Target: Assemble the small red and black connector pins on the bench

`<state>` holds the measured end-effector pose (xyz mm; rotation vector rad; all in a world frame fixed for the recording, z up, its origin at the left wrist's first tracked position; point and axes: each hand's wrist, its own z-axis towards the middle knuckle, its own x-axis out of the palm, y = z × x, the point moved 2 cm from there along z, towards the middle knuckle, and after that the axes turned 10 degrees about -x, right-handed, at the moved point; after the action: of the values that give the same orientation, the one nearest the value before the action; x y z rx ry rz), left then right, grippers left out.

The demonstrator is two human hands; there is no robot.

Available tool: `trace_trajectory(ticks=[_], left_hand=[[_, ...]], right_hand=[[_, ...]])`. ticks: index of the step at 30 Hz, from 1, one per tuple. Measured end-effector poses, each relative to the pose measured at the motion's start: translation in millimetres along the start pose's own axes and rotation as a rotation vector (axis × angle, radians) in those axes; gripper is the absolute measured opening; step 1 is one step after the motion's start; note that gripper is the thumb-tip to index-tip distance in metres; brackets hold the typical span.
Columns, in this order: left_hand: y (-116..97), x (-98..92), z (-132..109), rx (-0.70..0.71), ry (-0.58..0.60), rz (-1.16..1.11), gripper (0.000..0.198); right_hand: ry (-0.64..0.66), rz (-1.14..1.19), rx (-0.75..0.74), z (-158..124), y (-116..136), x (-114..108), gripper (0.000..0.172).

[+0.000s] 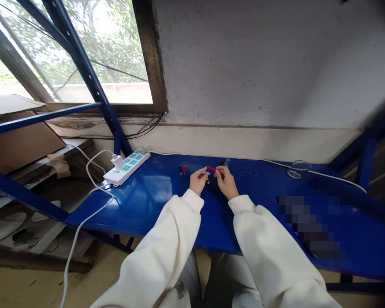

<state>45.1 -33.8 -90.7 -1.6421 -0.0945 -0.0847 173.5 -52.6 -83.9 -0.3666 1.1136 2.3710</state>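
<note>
Over the middle of the blue table (147, 205), a small red piece (211, 168) stretches between my two hands; its exact kind is too small to make out. My left hand (198, 180) pinches its left end, and my right hand (226, 180) pinches the right end. Just left of my hands, a small black cylinder (180, 169) and a small red cylinder (184, 170) stand upright. Behind my right hand is another dark and red piece (222, 162), beside a clear piece (227, 161). Several tiny clear bits (248, 171) lie to the right.
A white power strip (128, 168) with a plugged-in white adapter (117, 161) sits at the left edge, its cord hanging down. Glasses (299, 170) lie at the back right. A blurred-out dark object (311, 226) occupies the right front. A wall (259, 64) stands behind.
</note>
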Motion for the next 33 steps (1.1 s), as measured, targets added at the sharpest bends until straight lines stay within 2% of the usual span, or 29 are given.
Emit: trace_trajectory(ticks=[7,12,20,23,33], left_hand=[[1,4.0,0,0.039,0.063,-0.007,0.041],[8,5.1,4,0.209,0.101,0.089,0.041],[-6,0.2,-6,0.403,-0.050,0.272,0.021],[-8,-0.6,-8,0.396,-0.104,0.257,0.023],[-8,1.9,-9,0.378,-0.086,0.293,0.014]], right_hand=[[0.092,0.004,-0.054,-2,-6,6,0.027],[0.101,-0.034,-0.075,-3,-10,8,0.033],[0.114,-0.201,-0.056,-3,-13,4,0.027],[0.096,-0.257,-0.092,-3,-13,2,0.028],[0.042,-0.288,-0.173,-1,-13,-1,0.034]])
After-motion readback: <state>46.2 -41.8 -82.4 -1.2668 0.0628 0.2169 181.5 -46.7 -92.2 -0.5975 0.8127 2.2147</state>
